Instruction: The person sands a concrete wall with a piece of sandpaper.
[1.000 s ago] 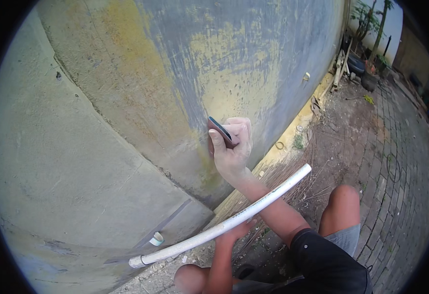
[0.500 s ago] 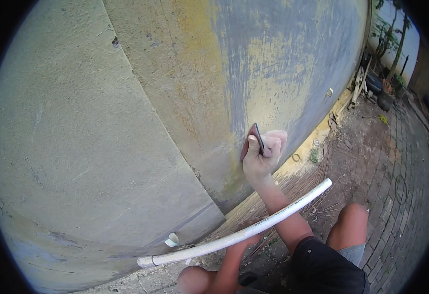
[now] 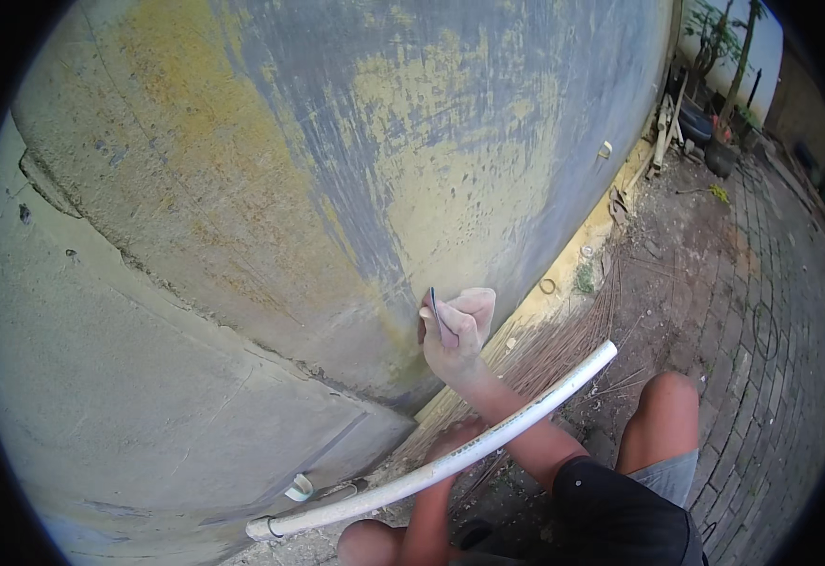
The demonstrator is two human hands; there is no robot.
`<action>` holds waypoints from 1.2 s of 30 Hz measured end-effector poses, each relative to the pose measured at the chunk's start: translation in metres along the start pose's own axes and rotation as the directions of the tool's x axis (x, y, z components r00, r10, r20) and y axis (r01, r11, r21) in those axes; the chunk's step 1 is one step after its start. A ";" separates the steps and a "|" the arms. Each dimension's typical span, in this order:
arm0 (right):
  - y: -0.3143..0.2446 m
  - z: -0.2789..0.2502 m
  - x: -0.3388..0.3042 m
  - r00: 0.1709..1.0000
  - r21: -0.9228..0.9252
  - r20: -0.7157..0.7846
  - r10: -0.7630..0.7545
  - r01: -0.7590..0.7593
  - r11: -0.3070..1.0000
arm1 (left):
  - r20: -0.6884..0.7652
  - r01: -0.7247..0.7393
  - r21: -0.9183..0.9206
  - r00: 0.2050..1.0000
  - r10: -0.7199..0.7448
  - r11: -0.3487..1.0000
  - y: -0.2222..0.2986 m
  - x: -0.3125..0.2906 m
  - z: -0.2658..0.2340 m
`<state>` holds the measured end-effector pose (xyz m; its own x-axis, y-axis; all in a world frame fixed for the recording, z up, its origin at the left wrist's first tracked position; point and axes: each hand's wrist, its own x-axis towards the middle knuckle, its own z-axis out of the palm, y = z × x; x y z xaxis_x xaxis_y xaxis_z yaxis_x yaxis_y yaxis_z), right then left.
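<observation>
Sandpaper is gripped in the right hand's fingers at the wall; the left hand's are unclear.

The right hand is clenched in a firm pinch, thumb at the grip's left, fingers bent at its right; the right forearm slants down and rightward from the grip; the left hand sits below it, partly hidden, its finger pose hard to judge; the left forearm runs almost straight down beneath; the right knee is bent, lower right of the grip.
</observation>
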<state>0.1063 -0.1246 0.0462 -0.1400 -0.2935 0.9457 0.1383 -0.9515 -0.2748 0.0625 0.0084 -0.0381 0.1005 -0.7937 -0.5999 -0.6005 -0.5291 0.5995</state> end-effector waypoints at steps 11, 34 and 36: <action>0.004 0.015 0.044 0.997 0.082 -0.003 -0.083 0.083 0.993 | -0.136 -0.031 0.160 0.989 0.053 0.987 -0.036 0.031 0.036; -0.002 0.015 0.049 1.000 0.084 0.027 0.006 -0.008 0.996 | -0.133 0.026 0.075 0.991 -0.016 0.997 -0.014 0.001 0.025; 0.008 0.000 0.004 0.998 0.058 0.056 -0.003 0.000 0.998 | -0.131 0.029 0.063 0.991 -0.020 0.998 -0.014 -0.006 0.021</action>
<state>0.1068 -0.1329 0.0478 -0.0854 -0.2848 0.9548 0.1953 -0.9445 -0.2643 0.0532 0.0270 -0.0539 0.2159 -0.8153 -0.5372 -0.6462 -0.5318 0.5474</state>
